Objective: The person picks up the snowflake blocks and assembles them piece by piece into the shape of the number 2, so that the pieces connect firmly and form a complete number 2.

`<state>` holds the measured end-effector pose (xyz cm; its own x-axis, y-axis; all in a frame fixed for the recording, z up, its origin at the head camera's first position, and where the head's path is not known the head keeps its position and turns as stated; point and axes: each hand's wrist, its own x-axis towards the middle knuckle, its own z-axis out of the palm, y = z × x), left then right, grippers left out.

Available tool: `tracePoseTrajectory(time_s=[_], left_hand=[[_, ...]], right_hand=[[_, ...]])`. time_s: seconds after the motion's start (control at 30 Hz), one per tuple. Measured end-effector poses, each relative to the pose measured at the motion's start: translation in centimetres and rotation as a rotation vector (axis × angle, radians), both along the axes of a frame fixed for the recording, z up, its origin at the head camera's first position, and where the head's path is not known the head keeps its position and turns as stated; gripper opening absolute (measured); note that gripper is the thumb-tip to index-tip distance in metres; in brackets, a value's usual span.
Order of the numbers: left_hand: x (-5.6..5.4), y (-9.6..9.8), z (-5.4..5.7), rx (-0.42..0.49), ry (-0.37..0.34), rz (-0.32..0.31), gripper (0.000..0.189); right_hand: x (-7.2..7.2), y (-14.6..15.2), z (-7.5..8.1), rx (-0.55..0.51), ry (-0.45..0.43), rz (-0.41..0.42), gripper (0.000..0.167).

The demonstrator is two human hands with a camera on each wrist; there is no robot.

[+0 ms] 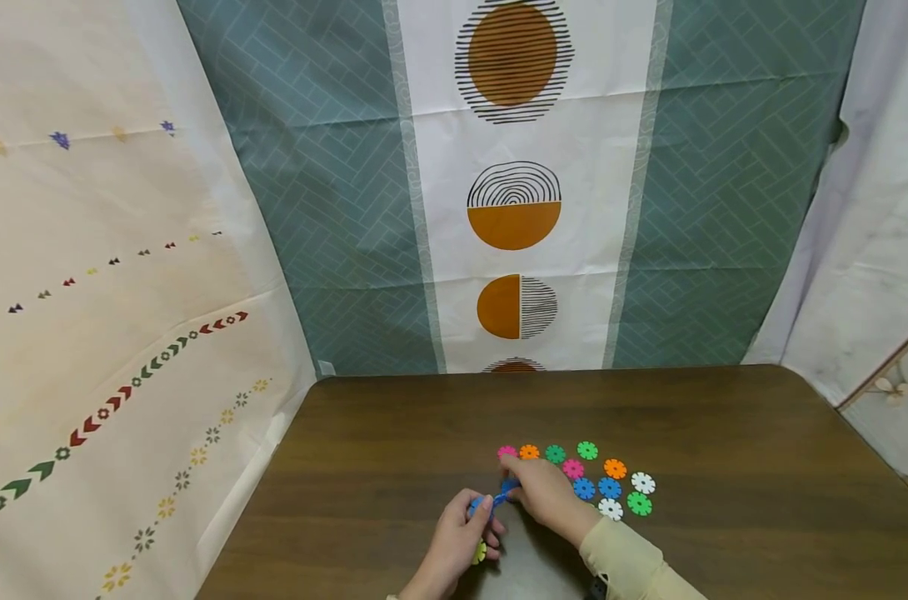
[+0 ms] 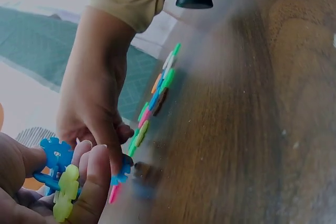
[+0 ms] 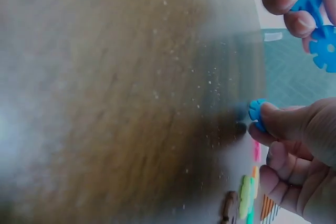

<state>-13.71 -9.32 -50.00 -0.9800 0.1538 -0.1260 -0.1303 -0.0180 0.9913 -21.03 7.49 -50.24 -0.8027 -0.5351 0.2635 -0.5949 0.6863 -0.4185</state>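
My left hand [image 1: 452, 540] holds a small joined piece of blue notched discs [image 3: 324, 48] and a yellow notched disc [image 2: 66, 195] near the front of the table. Between the thumb and finger of my right hand [image 1: 550, 496] is a single blue notched disc [image 3: 255, 113]. In the right wrist view it is apart from the joined piece, just above the wooden table [image 1: 379, 433]. My right hand reaches over the near left side of a group of loose discs, hiding some of them.
Several loose discs lie flat around my right hand, among them a pink disc [image 1: 507, 452], an orange disc [image 1: 615, 469], a green disc [image 1: 639, 503] and a white disc [image 1: 643, 482]. A patterned curtain [image 1: 334, 208] hangs behind the table's far edge.
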Motion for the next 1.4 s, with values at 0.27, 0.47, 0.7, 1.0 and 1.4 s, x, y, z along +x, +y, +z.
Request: tracePoseTrajectory(time_s=[0.27, 0.47, 0.7, 1.0, 1.4], left_hand=[[-0.2, 0.3, -0.1, -0.012, 0.025, 0.007, 0.021], [-0.3, 0.5, 0.0, -0.017, 0.049, 0.023, 0.020], [-0.3, 1.0, 0.0, 0.001, 0.051, 0.002, 0.017], [-0.5, 1.6, -0.3, 0.006, 0.073, -0.042, 0.013], [-0.5, 1.3, -0.3, -0.058, -0.007, -0.105, 0.012]], right_hand=[[0.9, 2.0, 0.9, -0.299, -0.309, -0.016, 0.001], [1.7, 3.4, 1.5, -0.428, -0.481, 0.013, 0.005], [2.5, 3.8, 1.9, -0.487, -0.533, 0.038, 0.011], [3.1, 4.0, 1.9, -0.478, -0.527, 0.022, 0.011], [3.6, 3.8, 0.8, -0.457, -0.532, 0.049, 0.013]])
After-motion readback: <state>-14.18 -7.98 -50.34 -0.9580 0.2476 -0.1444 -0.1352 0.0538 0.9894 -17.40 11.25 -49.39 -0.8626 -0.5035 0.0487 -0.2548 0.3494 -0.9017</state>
